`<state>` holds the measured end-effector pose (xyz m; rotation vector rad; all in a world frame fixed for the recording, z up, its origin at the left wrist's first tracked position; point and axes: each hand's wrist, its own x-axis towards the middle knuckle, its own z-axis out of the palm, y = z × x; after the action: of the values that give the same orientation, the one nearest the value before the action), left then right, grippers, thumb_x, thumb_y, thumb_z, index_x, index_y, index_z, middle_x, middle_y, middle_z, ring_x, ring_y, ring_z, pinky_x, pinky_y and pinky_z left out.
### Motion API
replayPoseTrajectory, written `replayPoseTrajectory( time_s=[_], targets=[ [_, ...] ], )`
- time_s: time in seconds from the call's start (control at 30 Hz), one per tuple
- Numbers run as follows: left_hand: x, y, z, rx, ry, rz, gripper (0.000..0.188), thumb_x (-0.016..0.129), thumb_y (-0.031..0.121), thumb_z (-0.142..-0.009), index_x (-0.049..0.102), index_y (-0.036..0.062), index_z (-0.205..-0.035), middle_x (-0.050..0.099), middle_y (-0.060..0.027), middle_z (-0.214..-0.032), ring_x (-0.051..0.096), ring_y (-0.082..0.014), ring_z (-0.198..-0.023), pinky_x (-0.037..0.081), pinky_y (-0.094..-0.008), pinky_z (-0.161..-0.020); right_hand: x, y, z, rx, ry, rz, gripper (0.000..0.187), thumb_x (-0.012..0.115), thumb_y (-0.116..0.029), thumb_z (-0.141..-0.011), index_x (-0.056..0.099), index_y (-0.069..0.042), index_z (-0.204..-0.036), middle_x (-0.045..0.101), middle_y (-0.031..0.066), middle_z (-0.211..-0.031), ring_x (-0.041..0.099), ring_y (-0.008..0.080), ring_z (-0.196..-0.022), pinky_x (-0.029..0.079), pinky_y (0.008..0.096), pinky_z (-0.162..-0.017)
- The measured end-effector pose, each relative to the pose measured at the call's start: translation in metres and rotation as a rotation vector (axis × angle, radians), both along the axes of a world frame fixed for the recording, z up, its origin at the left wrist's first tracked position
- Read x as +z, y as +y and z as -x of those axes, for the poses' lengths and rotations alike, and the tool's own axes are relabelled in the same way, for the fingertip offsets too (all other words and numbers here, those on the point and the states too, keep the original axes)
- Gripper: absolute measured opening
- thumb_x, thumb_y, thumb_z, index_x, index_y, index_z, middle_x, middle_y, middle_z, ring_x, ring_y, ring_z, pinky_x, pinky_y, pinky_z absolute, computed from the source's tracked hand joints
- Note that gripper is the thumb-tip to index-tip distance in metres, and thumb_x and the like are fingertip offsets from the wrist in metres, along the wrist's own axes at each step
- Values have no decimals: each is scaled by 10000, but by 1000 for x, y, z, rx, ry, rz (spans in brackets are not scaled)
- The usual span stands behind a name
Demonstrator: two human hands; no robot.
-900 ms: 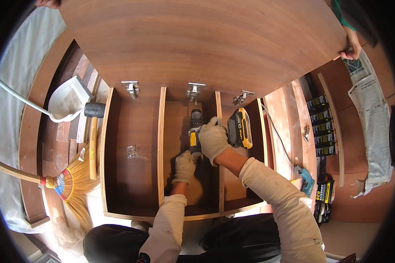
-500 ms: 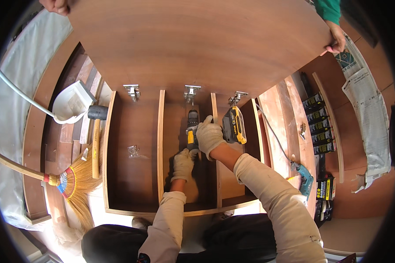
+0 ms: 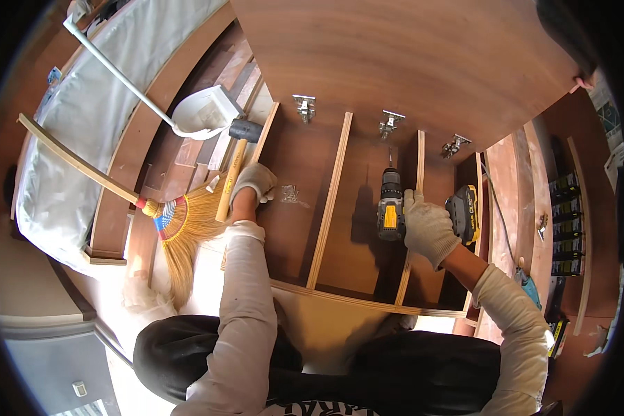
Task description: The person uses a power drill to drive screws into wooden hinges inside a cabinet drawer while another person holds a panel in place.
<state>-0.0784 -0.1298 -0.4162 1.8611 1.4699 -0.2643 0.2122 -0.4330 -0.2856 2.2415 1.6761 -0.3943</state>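
Observation:
In my gloved right hand point(image 3: 426, 229) is a cordless drill point(image 3: 391, 208), its fingers wrapped around the grip. The drill's bit points up toward the middle hinge point(image 3: 391, 123) on a large brown door panel point(image 3: 395, 55). My gloved left hand point(image 3: 254, 184) is over the cabinet's left side edge, fingers curled; what they hold, if anything, is hidden. Close to it are a black-headed mallet point(image 3: 245, 130) and, inside the left compartment, a small clear packet of hardware point(image 3: 291, 195). Two more hinges, a left one point(image 3: 304, 108) and a right one point(image 3: 455, 145), hang along the panel's lower edge.
The open cabinet point(image 3: 329, 201) has upright dividers. To the left are a straw broom point(image 3: 187, 222) and a white dustpan point(image 3: 204, 114). A teal power tool point(image 3: 529, 288) lies on the right, near stacked black boxes point(image 3: 567, 225). Another person's fingers point(image 3: 582, 84) hold the panel's right edge.
My view has swung left, so the scene sits farther right. My left hand has left the drill and moved to the cabinet's left edge. The right hand keeps the drill.

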Motion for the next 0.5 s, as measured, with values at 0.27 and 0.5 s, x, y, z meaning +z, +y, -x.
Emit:
replayPoseTrajectory(
  time_s=[0.27,0.5],
  targets=[
    [-42,-42,-86,-146,201,-448,224,742,259,-847,819,105,-991,760,-198,-1058,740,-381,-1024,605,-469,-887,8,-9,-11,-6,50,-31,617,731,-99,-768,472,75,-1301,637,240,-1150,739,367,-973,602,464,-828],
    [-61,-103,-86,-246,217,-614,157,708,173,-881,803,87,-972,775,-167,-960,775,-336,-919,631,-445,-780,18,-5,-3,-59,92,45,716,740,-104,-762,430,28,-1395,610,232,-1243,715,376,-1066,591,459,-891]
  ],
)
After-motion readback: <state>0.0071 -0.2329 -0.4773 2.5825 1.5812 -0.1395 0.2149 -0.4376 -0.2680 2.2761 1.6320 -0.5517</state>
